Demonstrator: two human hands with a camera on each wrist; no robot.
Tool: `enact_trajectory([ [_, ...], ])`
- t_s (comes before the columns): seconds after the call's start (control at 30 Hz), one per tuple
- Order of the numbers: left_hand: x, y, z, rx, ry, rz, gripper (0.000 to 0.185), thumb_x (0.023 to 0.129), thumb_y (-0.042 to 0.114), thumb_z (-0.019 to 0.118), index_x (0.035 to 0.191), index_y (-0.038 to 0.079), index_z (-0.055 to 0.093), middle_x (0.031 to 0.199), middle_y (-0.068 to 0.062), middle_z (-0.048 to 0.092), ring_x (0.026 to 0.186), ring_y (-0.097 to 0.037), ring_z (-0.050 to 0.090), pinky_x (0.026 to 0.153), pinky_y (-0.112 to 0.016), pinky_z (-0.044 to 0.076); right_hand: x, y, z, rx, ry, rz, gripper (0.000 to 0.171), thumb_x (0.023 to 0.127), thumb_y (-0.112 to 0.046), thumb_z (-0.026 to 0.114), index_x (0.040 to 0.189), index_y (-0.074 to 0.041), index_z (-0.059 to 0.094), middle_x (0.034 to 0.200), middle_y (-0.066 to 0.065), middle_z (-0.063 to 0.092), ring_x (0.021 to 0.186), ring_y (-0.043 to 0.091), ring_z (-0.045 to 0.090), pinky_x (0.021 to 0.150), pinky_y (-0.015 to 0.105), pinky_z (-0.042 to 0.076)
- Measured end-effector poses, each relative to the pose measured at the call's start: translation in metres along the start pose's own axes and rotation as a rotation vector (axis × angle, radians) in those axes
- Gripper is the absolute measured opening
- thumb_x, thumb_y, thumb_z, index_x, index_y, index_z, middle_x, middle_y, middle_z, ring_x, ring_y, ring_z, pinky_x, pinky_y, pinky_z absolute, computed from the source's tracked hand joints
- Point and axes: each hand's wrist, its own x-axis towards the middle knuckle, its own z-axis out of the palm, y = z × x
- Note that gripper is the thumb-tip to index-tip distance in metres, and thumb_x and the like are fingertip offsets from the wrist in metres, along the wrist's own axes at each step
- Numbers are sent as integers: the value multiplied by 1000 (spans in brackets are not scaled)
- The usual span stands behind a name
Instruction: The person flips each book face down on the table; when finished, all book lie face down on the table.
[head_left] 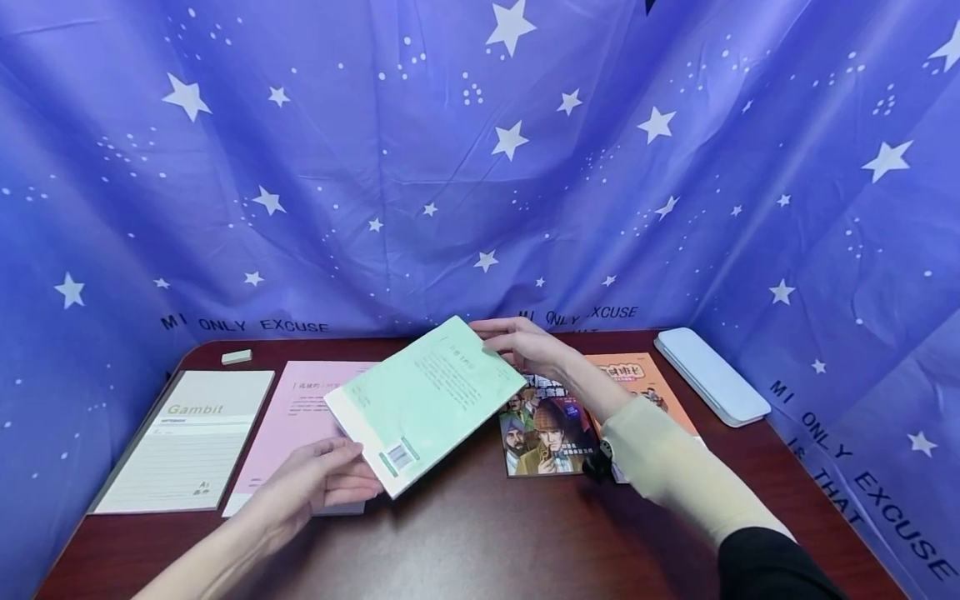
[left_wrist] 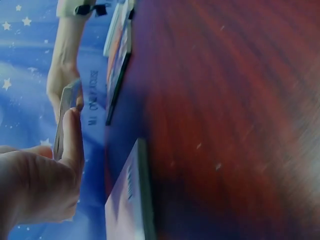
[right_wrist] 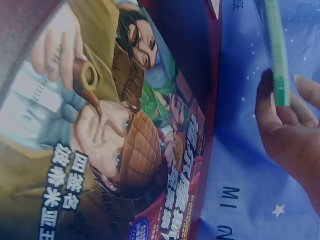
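A light green book (head_left: 442, 400) with a barcode low on its cover is held tilted above the table, between both hands. My left hand (head_left: 318, 475) pinches its lower left corner, thumb on top and fingers beneath. At the upper right edge, my right hand (head_left: 525, 342) grips the book; the right wrist view shows the green book's edge (right_wrist: 276, 55) between thumb and fingers. Beneath the left side lies a pink book (head_left: 296, 417), partly covered. A comic-style book (head_left: 551, 433) with a pipe-smoking detective lies below the right forearm, beside an orange book (head_left: 633, 375) that the arm partly hides.
A cream notepad (head_left: 195, 442) marked Gambit lies at the far left, with a small pale eraser-like block (head_left: 237, 357) behind it. At the right rear is a light blue case (head_left: 708, 375). A starry blue curtain (head_left: 420, 167) surrounds the dark red-brown table (head_left: 480, 550).
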Motion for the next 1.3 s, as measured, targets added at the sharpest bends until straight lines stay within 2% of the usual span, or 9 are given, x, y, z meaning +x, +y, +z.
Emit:
enact_trajectory([
  [0.23,-8,-18,13,-70,-43,-31,51,109,33,48,132,-12,51,106,-12,79,100,-20,77,95,-36,64,11,-4,0,-34,-83,-8,59,99,6,56,155,-4,42,153,20,54,99,12,75,73,27,66],
  [0.37,-8,-26,15,-144,-49,-52,36,107,26,55,127,-3,55,109,-11,79,102,-20,77,98,-35,63,19,-4,0,-37,-65,-10,55,98,7,59,152,-2,48,126,9,74,95,16,76,73,29,67],
  [0.47,-6,-28,14,-183,-59,-46,23,105,20,58,120,2,58,107,-10,79,102,-20,77,98,-34,63,25,-2,-1,-32,-46,-6,52,98,7,60,149,-2,52,112,1,77,94,16,77,72,29,67],
  [0.57,-5,-29,12,-197,-75,-35,17,104,15,59,115,1,59,106,-11,79,101,-20,77,98,-34,63,30,0,-1,-38,-42,-7,50,98,5,62,147,-3,54,117,5,76,96,17,76,74,29,67],
  [0.67,-4,-31,13,-220,-98,-44,26,106,15,54,123,-5,54,109,-16,78,104,-23,77,100,-37,62,34,2,0,-77,-55,-11,49,100,1,61,148,-7,55,132,12,70,100,17,76,76,30,67],
  [0.8,-3,-34,19,-321,-135,-77,51,111,31,41,142,-7,28,121,-31,70,114,-34,73,106,-44,58,40,3,3,-137,-78,-28,46,103,-3,58,149,-10,54,146,17,61,104,16,74,78,30,66],
  [0.9,-3,-36,23,-402,-173,-100,57,112,40,31,146,-3,14,131,-40,61,122,-39,68,110,-46,55,45,3,8,-173,-94,-37,45,104,-6,56,149,-10,54,150,16,58,111,16,72,81,29,64],
  [1.07,-2,-38,26,-476,-227,-119,59,112,41,25,147,-6,18,141,-42,53,129,-39,63,115,-46,52,56,2,15,-233,-87,-19,39,107,-16,53,146,-12,57,151,8,58,120,21,68,88,30,61],
  [1.3,1,-48,24,-505,-261,-136,76,112,50,23,153,-13,12,146,-42,48,135,-40,58,118,-47,49,68,5,17,-182,-40,6,41,112,-24,38,148,-13,55,142,12,65,129,25,65,104,33,58],
])
